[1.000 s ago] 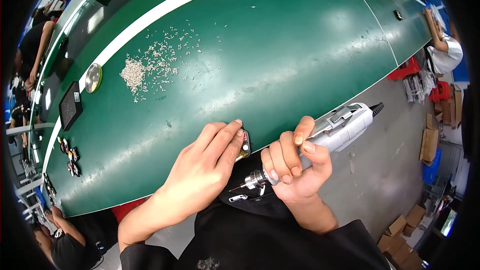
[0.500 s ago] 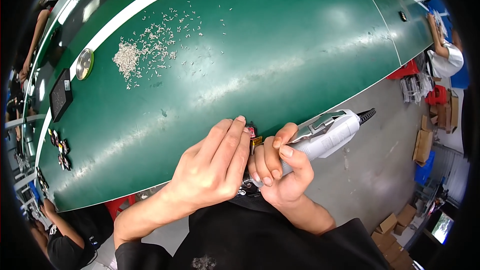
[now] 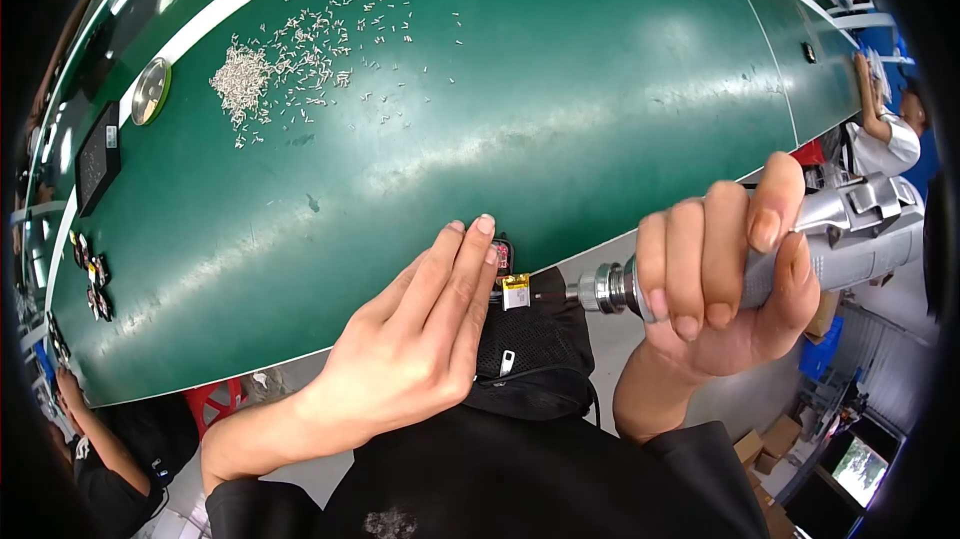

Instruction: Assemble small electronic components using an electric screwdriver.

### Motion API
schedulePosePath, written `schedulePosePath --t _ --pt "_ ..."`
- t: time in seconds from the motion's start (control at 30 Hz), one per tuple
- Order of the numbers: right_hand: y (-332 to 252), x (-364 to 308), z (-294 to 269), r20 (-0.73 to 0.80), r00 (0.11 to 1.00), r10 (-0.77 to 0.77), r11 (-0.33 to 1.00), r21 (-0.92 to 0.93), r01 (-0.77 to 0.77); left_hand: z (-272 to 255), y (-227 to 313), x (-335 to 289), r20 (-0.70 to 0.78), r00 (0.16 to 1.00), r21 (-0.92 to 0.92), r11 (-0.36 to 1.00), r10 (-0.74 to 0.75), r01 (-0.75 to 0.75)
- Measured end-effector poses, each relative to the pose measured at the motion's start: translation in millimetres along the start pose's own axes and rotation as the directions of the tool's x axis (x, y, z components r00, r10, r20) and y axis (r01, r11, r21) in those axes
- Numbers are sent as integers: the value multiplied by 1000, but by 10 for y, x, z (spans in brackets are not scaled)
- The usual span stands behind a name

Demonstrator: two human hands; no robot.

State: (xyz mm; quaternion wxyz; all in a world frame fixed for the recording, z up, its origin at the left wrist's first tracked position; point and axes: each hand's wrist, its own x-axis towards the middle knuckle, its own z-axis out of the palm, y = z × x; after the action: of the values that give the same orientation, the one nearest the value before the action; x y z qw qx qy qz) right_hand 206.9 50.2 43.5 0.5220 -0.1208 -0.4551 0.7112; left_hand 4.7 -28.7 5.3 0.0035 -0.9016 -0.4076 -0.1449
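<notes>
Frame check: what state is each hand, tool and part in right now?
Left hand: flat, fingers pressing a small part at the table edge.
Right hand: closed around the screwdriver.
Screwdriver: held level, tip toward the part.
Small part: at the table edge.
Screws: loose, scattered on the green table.

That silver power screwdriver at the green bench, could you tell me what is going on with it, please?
A person's right hand grips a silver electric screwdriver, its bit level at a small yellow part at the green bench edge. The left hand lies flat, fingertips by the part. A pile of small screws lies farther back.
</notes>
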Motion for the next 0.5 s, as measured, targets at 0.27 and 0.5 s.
schedulePosePath --t 0.27,0.5 --pt "273 162 -17 35 999 39 993 -114 -34 36 -24 -29 -18 999 -34 999 -28 28" --pt "314 185 -65 45 995 91 987 -135 -85 28 -10 -18 -35 994 -153 984 -101 94"
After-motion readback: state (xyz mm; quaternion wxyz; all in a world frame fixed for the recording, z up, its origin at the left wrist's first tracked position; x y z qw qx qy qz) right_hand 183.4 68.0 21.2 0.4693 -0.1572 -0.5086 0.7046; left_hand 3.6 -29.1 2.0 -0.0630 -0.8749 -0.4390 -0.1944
